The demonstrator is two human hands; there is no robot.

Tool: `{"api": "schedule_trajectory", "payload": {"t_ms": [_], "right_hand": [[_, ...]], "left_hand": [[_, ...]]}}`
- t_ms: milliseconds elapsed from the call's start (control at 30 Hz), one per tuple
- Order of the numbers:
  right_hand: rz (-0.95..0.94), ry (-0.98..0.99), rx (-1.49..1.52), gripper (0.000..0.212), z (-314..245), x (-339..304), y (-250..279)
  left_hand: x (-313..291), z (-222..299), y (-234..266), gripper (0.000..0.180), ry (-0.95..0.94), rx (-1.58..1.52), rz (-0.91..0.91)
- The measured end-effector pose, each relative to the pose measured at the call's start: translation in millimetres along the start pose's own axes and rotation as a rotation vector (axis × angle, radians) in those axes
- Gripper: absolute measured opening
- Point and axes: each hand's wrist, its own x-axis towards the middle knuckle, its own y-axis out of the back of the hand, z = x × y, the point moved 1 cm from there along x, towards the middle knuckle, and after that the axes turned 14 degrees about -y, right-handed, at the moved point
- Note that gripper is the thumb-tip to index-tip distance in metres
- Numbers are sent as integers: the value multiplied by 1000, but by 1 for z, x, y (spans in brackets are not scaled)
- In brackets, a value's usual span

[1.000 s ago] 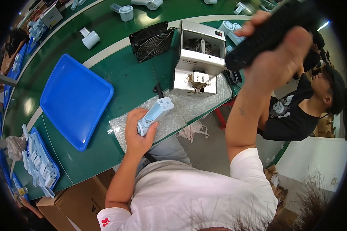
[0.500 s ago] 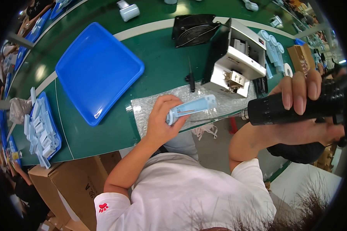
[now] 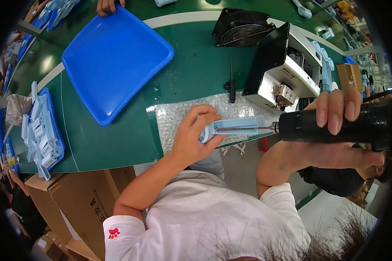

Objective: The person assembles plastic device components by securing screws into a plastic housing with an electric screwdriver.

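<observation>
From my head, the wide fisheye looks down from close onto my left grip (image 3: 192, 137), right grip (image 3: 333, 154) and counter (image 3: 109, 145).

Black screwdriver (image 3: 307, 129) level, bit (image 3: 239, 128) inside light-blue housing (image 3: 244, 122)

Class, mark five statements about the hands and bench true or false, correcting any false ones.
1. The left hand holds a light-blue plastic housing. True.
2. The right hand is empty. False: it grips a black power screwdriver.
3. Its shaft extends along the housing. True.
4. A black-handled screwdriver lies between the large blue tray and the metal machine. True.
5. Nobody touches the tray. False: another person's hand is on its far edge.
</observation>
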Motion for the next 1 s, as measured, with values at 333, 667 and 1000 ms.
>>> {"api": "schedule_trajectory", "payload": {"t_ms": [333, 667, 1000], "right_hand": [[-339, 144, 44, 61, 11, 4, -6], [-34, 135, -223, 65, -76, 23, 30], [378, 411, -786, 72, -40, 43, 29]], "left_hand": [[-1, -3, -6, 43, -46, -19, -22], [4, 0, -4, 35, 36, 10, 18], [4, 1, -5, 35, 19, 54, 1]]}}
